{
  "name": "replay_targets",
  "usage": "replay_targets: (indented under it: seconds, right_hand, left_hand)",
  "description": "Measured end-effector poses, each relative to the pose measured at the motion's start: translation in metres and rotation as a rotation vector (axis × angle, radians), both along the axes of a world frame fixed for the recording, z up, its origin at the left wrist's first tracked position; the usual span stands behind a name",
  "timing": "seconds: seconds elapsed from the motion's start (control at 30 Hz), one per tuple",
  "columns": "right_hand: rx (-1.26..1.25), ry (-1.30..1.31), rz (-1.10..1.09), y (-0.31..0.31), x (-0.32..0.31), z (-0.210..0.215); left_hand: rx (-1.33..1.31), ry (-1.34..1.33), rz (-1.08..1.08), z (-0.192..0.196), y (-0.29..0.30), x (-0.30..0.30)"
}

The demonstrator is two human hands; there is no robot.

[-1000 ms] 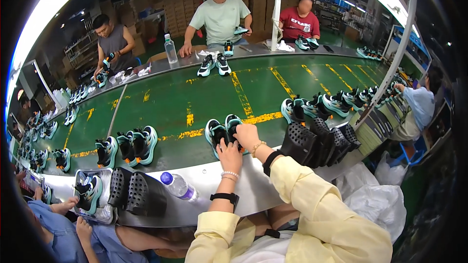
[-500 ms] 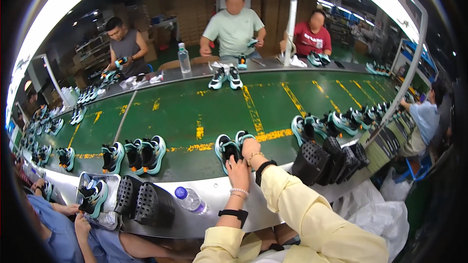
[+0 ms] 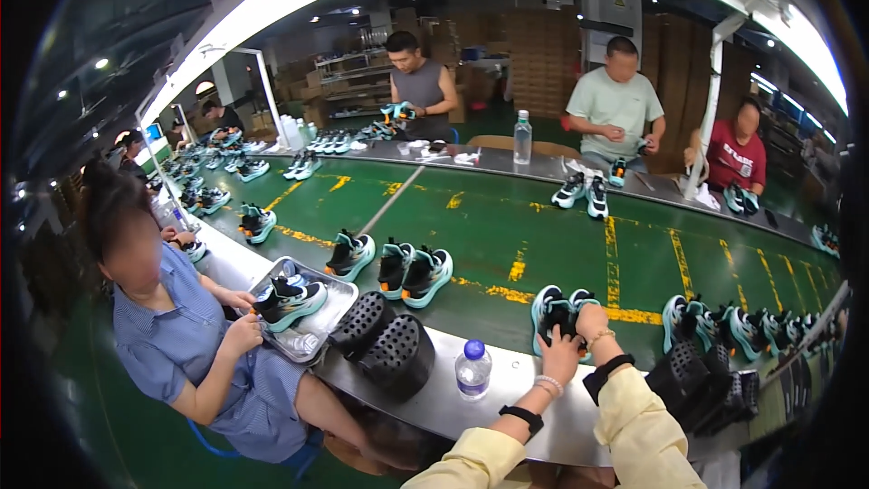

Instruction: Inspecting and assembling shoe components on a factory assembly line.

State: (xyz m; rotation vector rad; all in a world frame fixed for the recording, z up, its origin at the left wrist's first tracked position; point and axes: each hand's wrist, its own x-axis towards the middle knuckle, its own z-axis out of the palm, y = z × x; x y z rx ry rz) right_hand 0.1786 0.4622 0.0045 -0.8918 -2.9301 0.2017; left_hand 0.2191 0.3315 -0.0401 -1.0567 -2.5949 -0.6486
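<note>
In front of me on the green conveyor stands a pair of black, white and mint sneakers, a left sneaker (image 3: 544,310) and a right sneaker (image 3: 579,297). My left hand (image 3: 560,355) is at the near, heel end of the pair, its fingers bent onto the left sneaker's collar. Beside it my right hand (image 3: 594,321) is closed round the heel of the right sneaker, hiding much of that shoe. Both forearms wear yellow sleeves and black wrist bands.
A capped water bottle (image 3: 473,370) and black perforated holders (image 3: 398,358) stand on the metal ledge to my left. Near them a co-worker (image 3: 217,308) holds a sneaker over a metal tray (image 3: 340,302). More sneakers (image 3: 414,272) line the conveyor (image 3: 489,244); more black holders (image 3: 692,380) stand right.
My view has swung left, so the scene sits further right and the seated co-worker shows more fully. Both hands stay at the same pair of sneakers.
</note>
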Motion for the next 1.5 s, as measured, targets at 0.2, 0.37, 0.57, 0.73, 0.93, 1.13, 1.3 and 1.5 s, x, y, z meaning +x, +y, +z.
replay_targets:
  seconds: [0.2, 0.37, 0.57, 0.73, 0.93, 1.13, 1.3, 1.5]
  right_hand:
    - [0.014, 0.047, 0.028, 0.004, -0.011, -0.005]
    - [-0.046, 0.088, 0.087, 0.01, 0.009, -0.008]
    - [-0.473, 0.682, 0.484, -0.064, 0.15, 0.052]
    - [-0.331, 1.007, 0.338, -0.04, 0.373, 0.135]
    - [-0.006, 1.362, -0.422, 0.094, 0.572, 0.116]
    - [0.222, 1.456, -0.838, 0.101, 0.702, 0.103]
    - [0.324, 1.246, -0.985, 0.1, 0.75, 0.092]
    - [0.219, 1.114, -1.064, 0.113, 0.761, 0.068]
  left_hand:
    - [-0.021, -0.051, 0.099, -0.007, 0.004, 0.003]
    - [0.015, -0.015, 0.074, 0.002, 0.004, 0.003]
    - [0.055, -0.061, 0.061, 0.004, -0.005, -0.025]
    - [-0.096, 0.091, 0.139, 0.051, 0.027, 0.014]
    - [0.212, -0.225, -0.594, 0.102, 0.106, 0.051]
    - [-0.12, 0.073, -0.709, 0.096, 0.209, 0.054]
    - [-0.206, 0.118, -0.896, 0.071, 0.268, 0.05]
    - [-0.522, -0.121, -0.846, 0.075, 0.309, 0.087]
